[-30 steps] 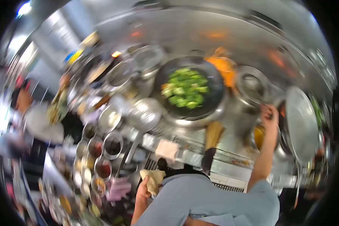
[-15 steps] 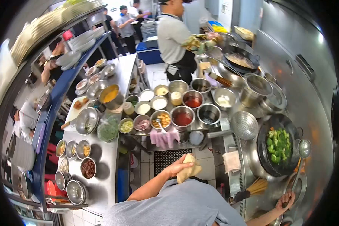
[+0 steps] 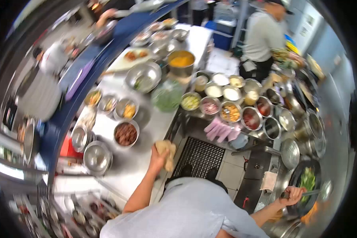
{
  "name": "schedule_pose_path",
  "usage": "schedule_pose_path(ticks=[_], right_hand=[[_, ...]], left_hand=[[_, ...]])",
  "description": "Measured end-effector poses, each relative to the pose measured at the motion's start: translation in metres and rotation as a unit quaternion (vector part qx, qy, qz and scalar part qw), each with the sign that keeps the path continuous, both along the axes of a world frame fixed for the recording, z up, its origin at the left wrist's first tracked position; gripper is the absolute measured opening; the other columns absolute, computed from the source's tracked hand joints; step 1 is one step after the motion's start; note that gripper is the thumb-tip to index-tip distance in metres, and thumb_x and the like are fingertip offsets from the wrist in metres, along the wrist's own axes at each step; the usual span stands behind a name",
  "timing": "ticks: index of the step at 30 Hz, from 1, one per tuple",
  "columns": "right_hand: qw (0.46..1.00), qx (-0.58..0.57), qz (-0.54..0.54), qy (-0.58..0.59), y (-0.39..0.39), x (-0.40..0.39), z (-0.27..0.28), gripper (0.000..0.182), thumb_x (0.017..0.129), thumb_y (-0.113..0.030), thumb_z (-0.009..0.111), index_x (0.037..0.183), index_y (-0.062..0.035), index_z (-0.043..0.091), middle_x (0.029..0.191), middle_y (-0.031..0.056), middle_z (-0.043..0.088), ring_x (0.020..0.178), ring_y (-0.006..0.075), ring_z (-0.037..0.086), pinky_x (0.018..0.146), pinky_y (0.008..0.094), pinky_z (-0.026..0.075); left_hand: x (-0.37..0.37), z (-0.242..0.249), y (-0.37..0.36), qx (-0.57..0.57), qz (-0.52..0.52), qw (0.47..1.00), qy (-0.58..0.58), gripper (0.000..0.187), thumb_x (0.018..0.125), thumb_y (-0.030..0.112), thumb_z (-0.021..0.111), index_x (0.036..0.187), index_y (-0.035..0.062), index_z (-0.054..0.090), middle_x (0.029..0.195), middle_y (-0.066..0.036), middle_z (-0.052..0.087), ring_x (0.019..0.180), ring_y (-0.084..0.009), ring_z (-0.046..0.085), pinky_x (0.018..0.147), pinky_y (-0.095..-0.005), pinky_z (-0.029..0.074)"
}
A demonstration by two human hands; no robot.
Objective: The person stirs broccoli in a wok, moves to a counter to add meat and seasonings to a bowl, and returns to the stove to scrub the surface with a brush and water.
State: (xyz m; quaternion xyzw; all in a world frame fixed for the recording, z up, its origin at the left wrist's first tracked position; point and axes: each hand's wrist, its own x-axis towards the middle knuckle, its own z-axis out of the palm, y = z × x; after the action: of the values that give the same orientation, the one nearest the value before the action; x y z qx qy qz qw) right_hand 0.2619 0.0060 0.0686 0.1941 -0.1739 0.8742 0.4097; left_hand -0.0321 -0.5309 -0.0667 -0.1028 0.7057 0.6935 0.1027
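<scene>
My left hand is closed around a folded tan cloth near the front edge of the left counter. Just beyond it on the counter stands a metal bowl of dark red-brown chunks. On the right, my right hand grips the handle of a metal ladle. The ladle's bowl is at the right side of a black wok holding green vegetables. Orange flame shows under the wok.
Ahead stand several metal tubs of sauces and ingredients, with a pink cloth hanging below. A perforated strainer lies beside the wok. A co-worker stands at the far end. A black mat covers the floor.
The view has turned left. My left hand has carried the cloth toward the left counter. My right hand still holds the ladle, its handle now lying more level across the wok's near side.
</scene>
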Motion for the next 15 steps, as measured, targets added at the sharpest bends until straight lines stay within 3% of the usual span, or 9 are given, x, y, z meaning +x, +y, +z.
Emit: schedule_pose_path(ticks=[1, 3, 4, 5, 8, 9, 10, 12, 15], right_hand=[[0.999, -0.007, 0.028, 0.03, -0.018, -0.028, 0.019, 0.017, 0.1, -0.011, 0.043, 0.093, -0.0054, 0.057, 0.05, -0.0024, 0.038, 0.041, 0.011, 0.037, 0.046, 0.0274, 0.037], [0.998, -0.022, -0.028, 0.043, -0.018, -0.059, 0.025, 0.011, 0.094, -0.006, 0.05, 0.087, -0.0069, 0.059, 0.051, -0.0019, 0.042, 0.042, 0.0108, 0.04, 0.046, 0.0275, 0.038], [0.997, -0.052, 0.013, 0.052, -0.026, -0.074, 0.039, 0.013, 0.09, -0.001, 0.054, 0.081, -0.0096, 0.059, 0.052, -0.0016, 0.046, 0.045, 0.0102, 0.044, 0.05, 0.025, 0.038], [0.999, 0.04, 0.018, 0.013, -0.038, -0.09, 0.05, 0.017, 0.089, 0.001, 0.055, 0.079, -0.0119, 0.059, 0.053, -0.0016, 0.047, 0.049, 0.01, 0.047, 0.061, 0.0247, 0.042], [0.989, 0.012, 0.133, 0.057, -0.048, -0.131, 0.072, 0.022, 0.089, 0.004, 0.052, 0.077, -0.0136, 0.058, 0.054, -0.0013, 0.046, 0.052, 0.0105, 0.048, 0.079, 0.0297, 0.041], [0.984, -0.005, 0.164, 0.073, -0.057, -0.15, 0.077, 0.024, 0.089, 0.005, 0.051, 0.077, -0.0138, 0.058, 0.054, -0.0011, 0.046, 0.052, 0.0108, 0.048, 0.083, 0.0315, 0.04], [0.978, -0.007, 0.191, 0.086, -0.057, -0.167, 0.077, 0.024, 0.089, 0.006, 0.05, 0.077, -0.0135, 0.058, 0.056, -0.0006, 0.046, 0.054, 0.0104, 0.049, 0.087, 0.0312, 0.038], [0.985, -0.01, 0.174, 0.015, -0.063, -0.192, 0.073, 0.024, 0.088, 0.007, 0.051, 0.077, -0.0129, 0.057, 0.057, -0.0007, 0.045, 0.058, 0.0102, 0.048, 0.089, 0.0306, 0.038], [0.983, 0.116, 0.14, -0.037, -0.08, -0.219, 0.063, 0.02, 0.09, 0.005, 0.053, 0.087, -0.014, 0.057, 0.059, -0.0009, 0.043, 0.063, 0.0121, 0.048, 0.096, 0.0401, 0.041]], left_hand=[[0.01, 0.016, -0.014, -0.051, 0.035, 0.997, 0.04, 0.071, 0.09, 0.024, 0.067, 0.142, -0.0022, 0.026, 0.133, -0.023, 0.05, 0.121, -0.0316, 0.052, 0.103, -0.038, 0.042], [0.037, 0.015, -0.044, -0.148, 0.131, 0.979, 0.056, 0.071, 0.091, 0.027, 0.066, 0.142, -0.0028, 0.026, 0.132, -0.023, 0.052, 0.121, -0.032, 0.053, 0.102, -0.0386, 0.042], [0.058, 0.019, -0.056, -0.174, 0.205, 0.962, 0.034, 0.071, 0.092, 0.028, 0.066, 0.142, -0.0027, 0.026, 0.131, -0.023, 0.052, 0.12, -0.0322, 0.053, 0.102, -0.0389, 0.042], [0.075, 0.026, -0.065, -0.198, 0.271, 0.942, 0.016, 0.071, 0.092, 0.028, 0.065, 0.142, -0.0027, 0.026, 0.131, -0.024, 0.052, 0.12, -0.0325, 0.053, 0.101, -0.0392, 0.042], [0.105, 0.04, -0.101, -0.163, 0.402, 0.897, 0.084, 0.07, 0.092, 0.03, 0.065, 0.141, -0.0028, 0.028, 0.129, -0.025, 0.053, 0.12, -0.0349, 0.053, 0.101, -0.0425, 0.041], [0.109, 0.042, -0.116, -0.181, 0.424, 0.881, 0.108, 0.07, 0.091, 0.029, 0.067, 0.141, -0.0029, 0.029, 0.129, -0.026, 0.052, 0.122, -0.0365, 0.051, 0.103, -0.0446, 0.04], [0.112, 0.029, -0.137, -0.29, 0.386, 0.876, 0.014, 0.069, 0.089, 0.028, 0.067, 0.139, -0.0026, 0.031, 0.13, -0.026, 0.051, 0.123, -0.0375, 0.05, 0.104, -0.0458, 0.038], [0.114, -0.01, -0.17, -0.487, 0.28, 0.809, -0.173, 0.066, 0.087, 0.025, 0.069, 0.137, -0.0019, 0.035, 0.131, -0.026, 0.049, 0.124, -0.0395, 0.046, 0.106, -0.0482, 0.035], [0.107, 0.024, -0.153, -0.621, 0.37, 0.684, 0.097, 0.062, 0.084, 0.021, 0.068, 0.135, -0.0002, 0.041, 0.135, -0.025, 0.046, 0.128, -0.0423, 0.039, 0.109, -0.0504, 0.029]])
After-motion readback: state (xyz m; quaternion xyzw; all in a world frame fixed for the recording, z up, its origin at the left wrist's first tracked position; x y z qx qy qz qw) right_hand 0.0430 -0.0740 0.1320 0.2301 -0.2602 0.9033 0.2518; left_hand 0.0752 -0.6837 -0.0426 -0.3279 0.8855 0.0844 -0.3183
